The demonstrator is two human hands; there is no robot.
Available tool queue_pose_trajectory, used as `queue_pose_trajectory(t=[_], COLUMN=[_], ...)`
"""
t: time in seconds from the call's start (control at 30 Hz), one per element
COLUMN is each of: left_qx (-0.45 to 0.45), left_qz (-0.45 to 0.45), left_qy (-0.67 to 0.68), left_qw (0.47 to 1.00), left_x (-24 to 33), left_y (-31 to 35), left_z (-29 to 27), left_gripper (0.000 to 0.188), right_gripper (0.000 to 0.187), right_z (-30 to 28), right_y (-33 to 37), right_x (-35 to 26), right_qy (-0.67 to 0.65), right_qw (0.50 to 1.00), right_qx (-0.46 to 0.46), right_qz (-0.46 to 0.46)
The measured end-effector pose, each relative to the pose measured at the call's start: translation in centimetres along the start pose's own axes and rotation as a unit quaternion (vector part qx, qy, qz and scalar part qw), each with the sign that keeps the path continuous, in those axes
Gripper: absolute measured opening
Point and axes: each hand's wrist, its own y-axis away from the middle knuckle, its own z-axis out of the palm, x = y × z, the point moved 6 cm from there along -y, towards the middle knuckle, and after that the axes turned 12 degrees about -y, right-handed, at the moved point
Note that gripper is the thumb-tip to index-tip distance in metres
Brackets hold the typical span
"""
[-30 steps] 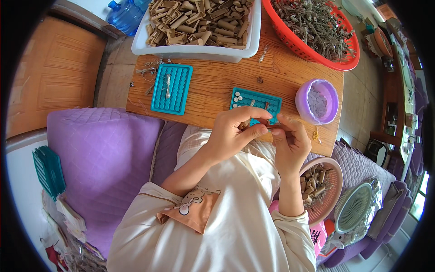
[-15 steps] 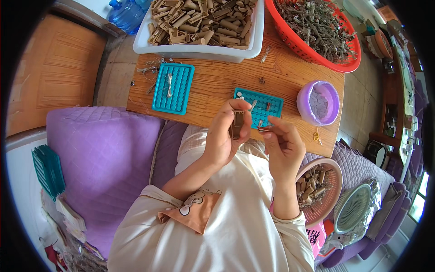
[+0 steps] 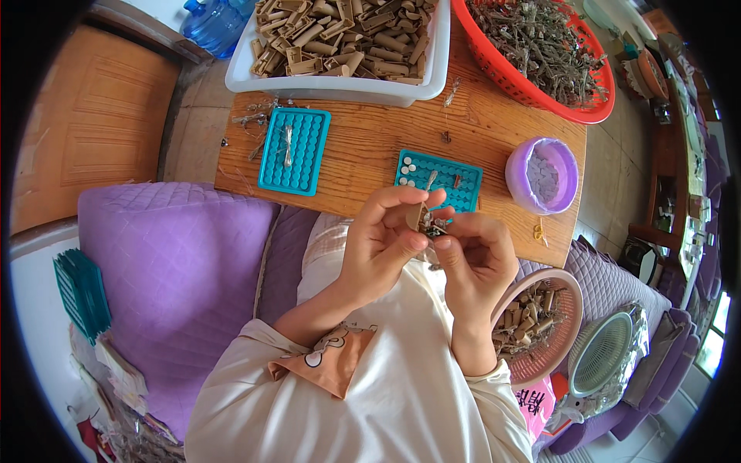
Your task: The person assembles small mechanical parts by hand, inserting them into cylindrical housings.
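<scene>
In front of my chest, above the table's near edge, my two hands meet. My left hand [image 3: 378, 251] grips a small brown plastic casing [image 3: 414, 216] between thumb and fingers. At the casing's right side my right hand [image 3: 480, 251] pinches a small electronic part with wires [image 3: 434, 227]; fingertips partly hide it. Just beyond them lies a teal tray [image 3: 468, 176] with round pockets, bearing white discs [image 3: 408, 168] at its left end, a wire bundle [image 3: 431, 180] and a small copper-coloured piece. Another teal tray [image 3: 297, 181], farther left, carries a twisted wire bundle [image 3: 289, 145].
A white bin [image 3: 340, 91] of brown casings and a red basket [image 3: 532, 91] of wired parts stand at the back. A purple-lined tub [image 3: 567, 185] sits on the table's right, near yellow scissors [image 3: 540, 231]. A pink basket [image 3: 575, 309] of casings stands at my right.
My right hand has moved left and brought the wired part up against the casing. The casing has turned in my left hand. More white discs on the near tray are now uncovered.
</scene>
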Motion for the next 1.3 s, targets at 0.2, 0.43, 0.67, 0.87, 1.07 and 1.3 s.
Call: queue_pose_trajectory(t=[0.2, 0.43, 0.67, 0.87, 1.07, 1.3], left_qx=[-0.027, 0.019, 0.036, 0.048, 0.100, 0.106], left_qz=[0.008, -0.108, -0.083, -0.094, -0.161, -0.115], left_qy=[-0.018, -0.019, -0.083, -0.061, 0.124, -0.020], left_qw=[0.999, 0.994, 0.992, 0.993, 0.974, 0.987], left_x=[0.0, -0.3, -0.1, -0.3, -2.1, -2.1], left_y=[0.1, 0.0, -0.1, 0.0, 0.1, 0.6], left_z=[0.0, -0.5, -0.7, -1.2, -2.1, -3.2], left_gripper=[0.039, 0.036, 0.033, 0.032, 0.030, 0.026], right_gripper=[0.015, 0.019, 0.021, 0.024, 0.028, 0.039], right_z=[-0.1, 0.7, -0.1, -0.1, -0.1, 0.0], right_y=[0.1, 0.0, 1.1, 1.5, 1.0, 0.5], right_x=[-0.3, -0.1, 2.4, 3.9, 5.6, 7.0], right_qy=[0.097, 0.185, 0.087, -0.001, -0.033, -0.157], right_qw=[0.989, 0.964, 0.994, 0.997, 0.974, 0.952], right_qx=[-0.076, -0.167, -0.061, -0.037, -0.063, -0.126], right_qz=[-0.082, -0.097, -0.017, 0.074, 0.216, 0.229])
